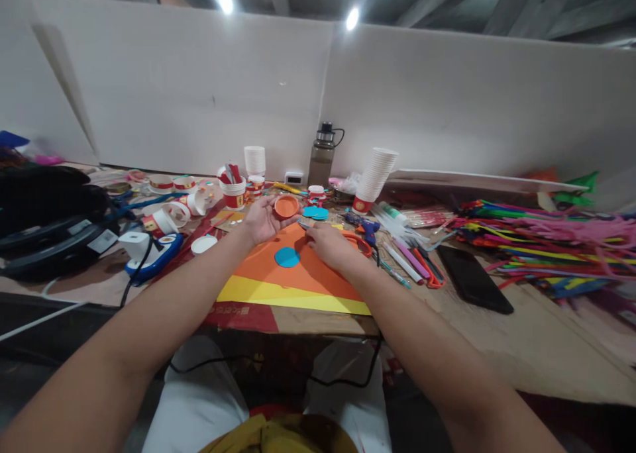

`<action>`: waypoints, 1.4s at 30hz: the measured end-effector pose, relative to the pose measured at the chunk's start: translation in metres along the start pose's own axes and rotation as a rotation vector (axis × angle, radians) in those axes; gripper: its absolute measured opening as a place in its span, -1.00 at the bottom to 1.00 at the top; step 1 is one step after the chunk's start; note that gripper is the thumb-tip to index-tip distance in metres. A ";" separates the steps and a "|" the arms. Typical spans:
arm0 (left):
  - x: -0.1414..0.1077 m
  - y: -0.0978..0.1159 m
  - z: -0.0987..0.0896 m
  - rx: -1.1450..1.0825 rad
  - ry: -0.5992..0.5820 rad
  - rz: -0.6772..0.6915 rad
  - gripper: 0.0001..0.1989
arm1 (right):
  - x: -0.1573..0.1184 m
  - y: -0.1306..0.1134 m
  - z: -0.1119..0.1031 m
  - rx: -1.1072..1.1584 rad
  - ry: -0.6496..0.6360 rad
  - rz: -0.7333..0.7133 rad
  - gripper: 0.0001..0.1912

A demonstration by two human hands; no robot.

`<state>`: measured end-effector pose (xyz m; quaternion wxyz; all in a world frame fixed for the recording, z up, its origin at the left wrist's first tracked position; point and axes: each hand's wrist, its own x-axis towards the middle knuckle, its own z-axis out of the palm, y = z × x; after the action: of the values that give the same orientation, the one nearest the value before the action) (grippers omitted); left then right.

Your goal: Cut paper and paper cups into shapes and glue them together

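Observation:
My left hand (265,220) is turned palm up, its fingers round a shallow cut-down paper cup (287,206) with an orange inside and a pale rim. Close beside it, my right hand (325,244) is closed on scissors; a grey tip shows at its fingertips and the orange scissors handles (362,242) show beyond the hand. Below both hands lies an orange paper sheet (263,264) with a blue paper disc (287,257) on it. Several more blue discs (316,212) lie just past my fingers. Yellow paper (298,299) sticks out under the orange sheet.
A tall cup stack (375,178) and a bottle (322,158) stand at the back. To the right are a glue gun (368,229), markers (410,261), a black phone (474,279) and colourful pipe cleaners (551,231). A blue power strip (155,257) and cut cups (161,221) lie left.

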<state>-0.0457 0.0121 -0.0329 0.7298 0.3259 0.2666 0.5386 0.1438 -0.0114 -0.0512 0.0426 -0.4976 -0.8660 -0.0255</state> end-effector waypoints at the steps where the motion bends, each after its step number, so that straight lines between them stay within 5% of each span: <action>1: 0.001 -0.001 0.000 -0.007 -0.016 0.010 -0.62 | 0.001 0.000 0.000 -0.010 -0.002 0.003 -0.68; 11: 0.004 -0.006 -0.002 0.033 -0.044 0.052 -0.78 | 0.010 -0.015 -0.007 -0.105 -0.043 0.004 -0.61; 20: 0.006 -0.013 -0.006 0.286 0.196 0.167 -0.84 | 0.015 0.002 -0.004 -0.097 -0.073 -0.019 -0.65; 32: 0.009 -0.019 -0.006 0.518 0.224 0.366 -0.78 | 0.009 -0.012 -0.028 -0.048 -0.160 0.036 -0.80; 35: 0.012 -0.019 -0.008 0.542 0.228 0.388 -0.76 | -0.010 -0.010 -0.048 0.101 -0.223 -0.067 -0.84; 38: 0.014 -0.020 -0.011 0.561 0.210 0.411 -0.74 | -0.027 -0.012 -0.061 0.706 -0.531 -0.373 -0.76; 40: 0.013 -0.019 -0.012 0.618 0.197 0.433 -0.73 | -0.030 -0.015 -0.060 0.898 -0.668 -0.391 -0.68; 42: 0.010 -0.017 -0.012 0.768 0.207 0.480 -0.73 | -0.028 -0.020 -0.049 0.905 -0.471 -0.272 -0.64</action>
<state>-0.0416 0.0205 -0.0541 0.3805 0.5695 0.4351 0.5844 0.1432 -0.0492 -0.0053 0.0535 -0.3047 -0.8334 0.4580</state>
